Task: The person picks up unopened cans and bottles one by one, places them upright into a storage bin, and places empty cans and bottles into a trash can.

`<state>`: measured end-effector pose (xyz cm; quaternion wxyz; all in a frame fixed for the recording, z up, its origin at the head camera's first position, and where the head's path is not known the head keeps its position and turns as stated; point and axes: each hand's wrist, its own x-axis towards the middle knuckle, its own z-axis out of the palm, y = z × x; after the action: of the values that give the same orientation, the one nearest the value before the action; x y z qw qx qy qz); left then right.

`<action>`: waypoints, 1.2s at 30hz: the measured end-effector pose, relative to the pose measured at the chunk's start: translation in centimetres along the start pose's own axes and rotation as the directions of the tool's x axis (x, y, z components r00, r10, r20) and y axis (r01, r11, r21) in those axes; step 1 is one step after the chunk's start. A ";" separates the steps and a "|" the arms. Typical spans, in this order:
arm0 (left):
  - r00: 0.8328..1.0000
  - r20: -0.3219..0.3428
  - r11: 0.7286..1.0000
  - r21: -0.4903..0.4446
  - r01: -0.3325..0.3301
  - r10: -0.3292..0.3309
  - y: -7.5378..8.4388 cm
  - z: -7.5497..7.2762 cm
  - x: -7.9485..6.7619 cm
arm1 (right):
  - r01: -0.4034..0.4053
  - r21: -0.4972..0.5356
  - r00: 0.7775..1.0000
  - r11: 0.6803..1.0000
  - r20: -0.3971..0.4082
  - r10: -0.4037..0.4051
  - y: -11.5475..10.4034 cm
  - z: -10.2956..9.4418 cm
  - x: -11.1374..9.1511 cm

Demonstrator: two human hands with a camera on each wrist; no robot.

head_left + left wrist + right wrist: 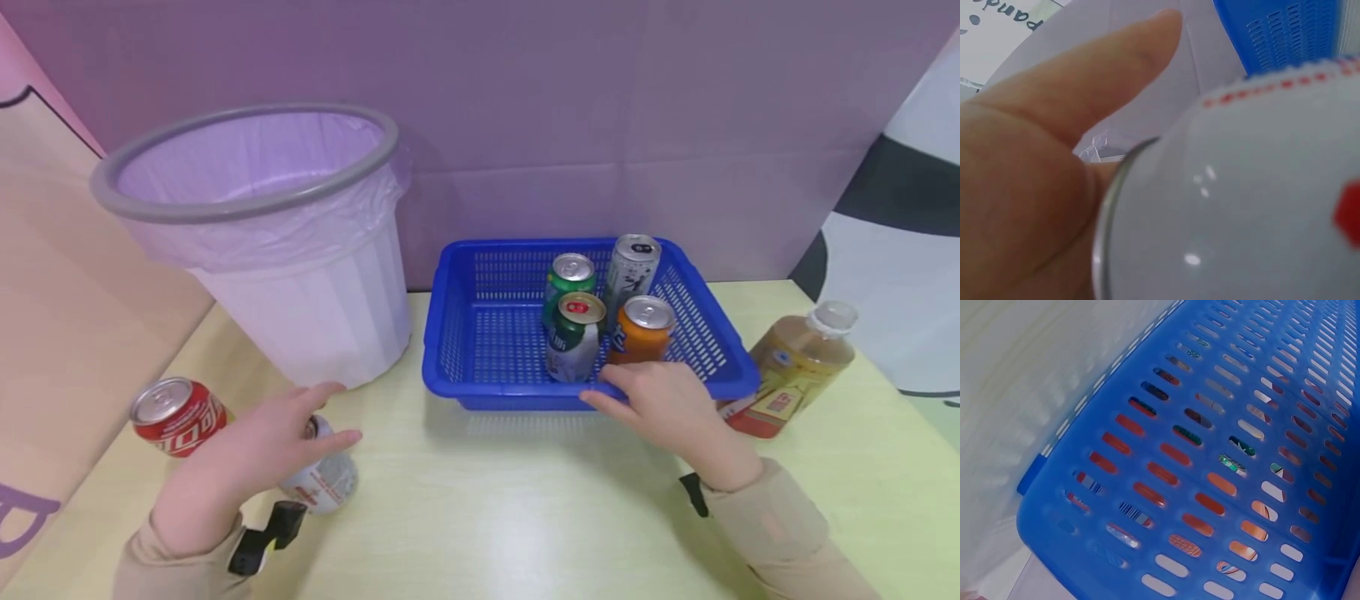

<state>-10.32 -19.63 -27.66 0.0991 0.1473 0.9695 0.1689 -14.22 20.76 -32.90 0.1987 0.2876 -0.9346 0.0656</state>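
Note:
A white can [330,479] with red print stands tilted on the table beneath my left hand [258,446]. That hand's thumb and forefinger stretch out straight and apart over the can; its other fingers are hidden. In the left wrist view the can [1241,187] fills the lower right, its metal rim beside the palm. My right hand [667,408] grips the front rim of a blue basket [495,390], thumb outside and fingers over the edge. Inside the basket stand an orange can [640,342], a dark green can [573,346], a green can [562,287] and a silver-white can [632,271].
A white trash bin [330,308] with a grey rim and clear liner stands at the back left. Left of my left hand is a red can [180,421]. An uncapped plastic bottle [798,371] leans at the basket's right. A purple panel [525,100] rises behind.

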 end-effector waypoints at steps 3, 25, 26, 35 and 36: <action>1.000 0.013 1.000 0.000 0.016 -0.016 -0.2 0.0 -0.1 | 0.004 0.000 1.000 1.000 -0.004 -0.004 0.0 0.0 0.0; 0.985 0.146 0.971 -0.233 -0.059 0.095 -4.0 -0.8 -0.7 | 0.011 0.004 1.000 1.000 -0.011 -0.011 -0.1 -0.2 0.0; 0.984 0.144 0.969 -0.234 -0.072 0.108 -4.1 -0.8 -0.7 | 0.013 0.003 1.000 1.000 -0.012 -0.013 -0.1 -0.2 0.0; 0.981 0.140 0.968 -0.231 -0.098 0.133 -4.1 -0.5 -0.5 | 0.022 -0.004 0.999 1.000 -0.027 -0.022 0.0 0.1 0.0; 0.982 0.142 0.970 -0.229 -0.087 0.122 -4.0 -0.5 -0.5 | 0.023 -0.005 0.999 1.000 -0.026 -0.023 0.0 0.1 0.0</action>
<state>-10.94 -23.54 -28.49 0.1808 0.1991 0.9249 0.2689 -14.28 20.76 -33.01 0.2121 0.2971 -0.9287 0.0650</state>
